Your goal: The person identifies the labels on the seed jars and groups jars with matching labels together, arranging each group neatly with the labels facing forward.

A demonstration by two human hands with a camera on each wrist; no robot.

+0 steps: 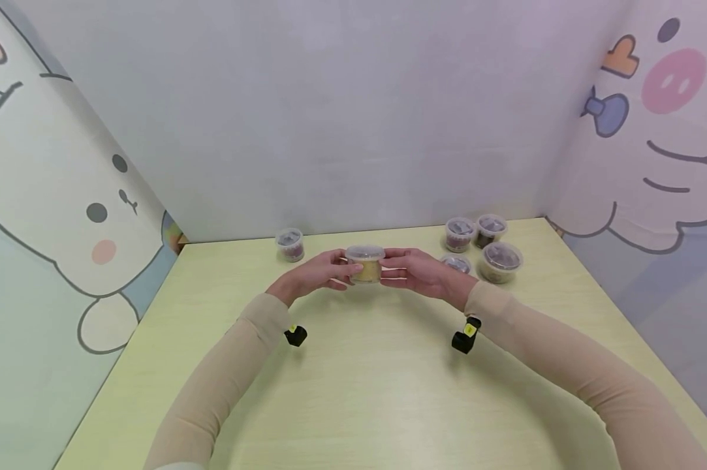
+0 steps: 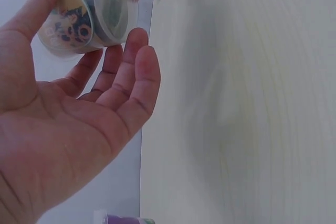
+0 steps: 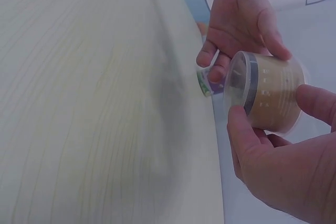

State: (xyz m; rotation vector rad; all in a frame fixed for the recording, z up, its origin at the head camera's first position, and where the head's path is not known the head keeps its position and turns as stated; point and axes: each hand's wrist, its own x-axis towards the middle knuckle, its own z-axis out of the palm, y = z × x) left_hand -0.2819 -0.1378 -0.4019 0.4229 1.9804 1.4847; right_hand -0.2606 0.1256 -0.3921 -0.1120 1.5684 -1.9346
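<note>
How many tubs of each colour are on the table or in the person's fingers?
Yellowish: 1 (held tub)
Purple: 2 (left tub, right-hand purple tub)
Dark: 1 (back right tub)
Colour unclear: 2 (wide tub, partly hidden tub)
Total: 6

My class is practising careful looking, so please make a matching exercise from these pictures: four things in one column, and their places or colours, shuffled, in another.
Things:
1. yellow tub
2. lone purple tub
3. cartoon snout
4. tabletop

Places or colours, as the head view shows them:
A. pink
B. held between the left hand and the right hand
C. pale yellow-green
D. standing to the left of both hands

Pairs: 1-B, 2-D, 3-A, 4-C
</note>
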